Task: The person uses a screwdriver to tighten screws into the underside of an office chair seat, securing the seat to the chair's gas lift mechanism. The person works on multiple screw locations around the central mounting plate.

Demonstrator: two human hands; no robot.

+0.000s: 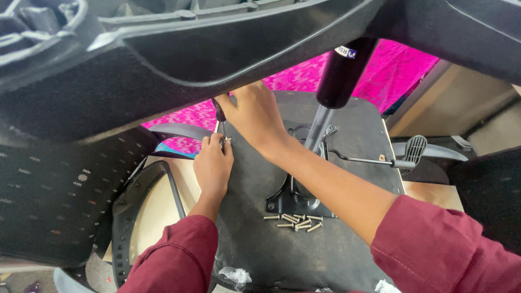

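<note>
I am looking down at an upturned office chair seat (325,249), its black fabric underside facing up and filling the middle of the view. My right hand (254,115) is gripping the dark handle of a screwdriver (220,116), fingers closed around it, and the shaft is pointing down at the seat's left edge. My left hand (213,163) is pinching in close around the tip of the tool, fingers narrowed; whatever it is holding there is too small for me to tell. Both sleeves are dark red.

A black metal mounting plate (290,198) is sitting on the seat, just right of my hands, with a grey gas cylinder (339,76) rising from it toward the top of the view. A thin lever with a paddle end (415,149) is sticking out to the right. A loose pile of silver bolts (296,221) is lying on the fabric just below the plate.

A curved black armrest frame (127,209) is lying to the left on a pale board. A large blurred black plastic part (163,49) is hanging across the top, blocking the view beyond my hands. Bright pink patterned cloth (396,70) is showing behind.
</note>
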